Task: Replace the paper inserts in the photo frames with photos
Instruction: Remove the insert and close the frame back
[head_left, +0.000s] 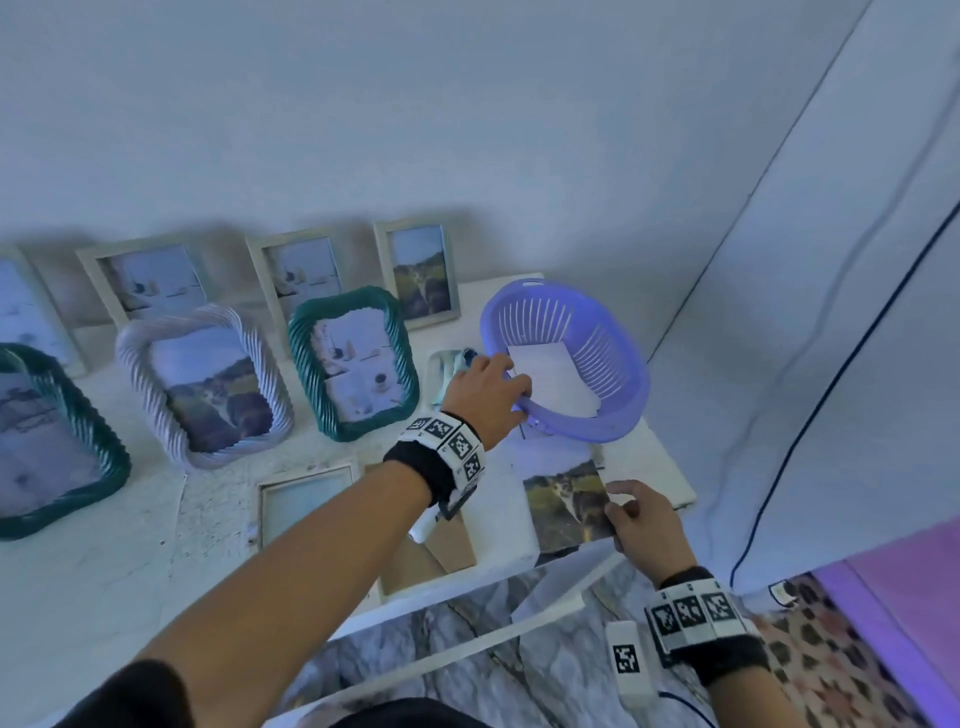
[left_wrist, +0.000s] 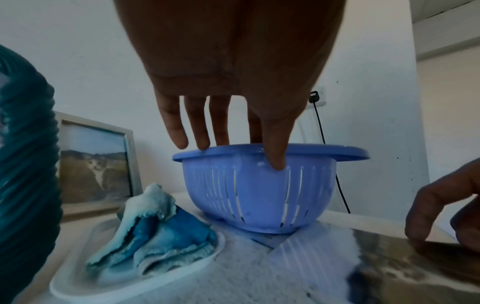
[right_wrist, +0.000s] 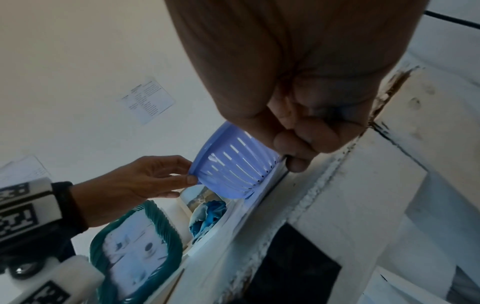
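From the head view, I am gripping the near-left rim of the purple basket with my left hand, and white paper inserts are lying inside it; my right hand is pinching the right edge of a cat photo lying on the white table just near of the basket. I am judging the job partly done: the lilac rope frame and the far-right plain frame are already showing the cat photo, while the teal frame and two plain frames at the far wall are seemingly still carrying stock inserts, and an emptied frame is lying flat beside its backing board. From the left wrist, my fingers are going over the basket rim with the thumb pressing its slotted wall, and a blue cloth is sitting in a white tray to the left. From the right wrist, my curled fingers are nipping a sheet edge beside the basket base.
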